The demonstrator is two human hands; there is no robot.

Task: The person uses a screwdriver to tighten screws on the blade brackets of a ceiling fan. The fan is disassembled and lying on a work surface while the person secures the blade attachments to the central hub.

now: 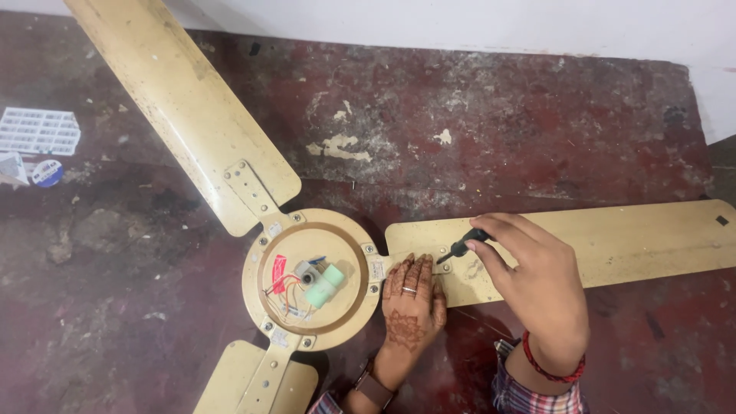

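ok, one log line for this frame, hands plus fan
left hand: flat on blade bracket | right hand: holds screwdriver, tip at bracket screw | ceiling fan: on floor

Screwdriver handle hidden in the right hand; fan blades cut off by edges.

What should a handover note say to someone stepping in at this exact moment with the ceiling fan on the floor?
Left hand: flat on the inner end of the right blade, beside the motor hub.
Right hand: grips a dark-handled screwdriver, tip at a screw on the blade's bracket end.
Fan lies on the red floor, hub wiring and pale green capacitor exposed.
Done: not clear; all three blades sit at the hub.
Left: whether this screw is going in or out cannot be told.
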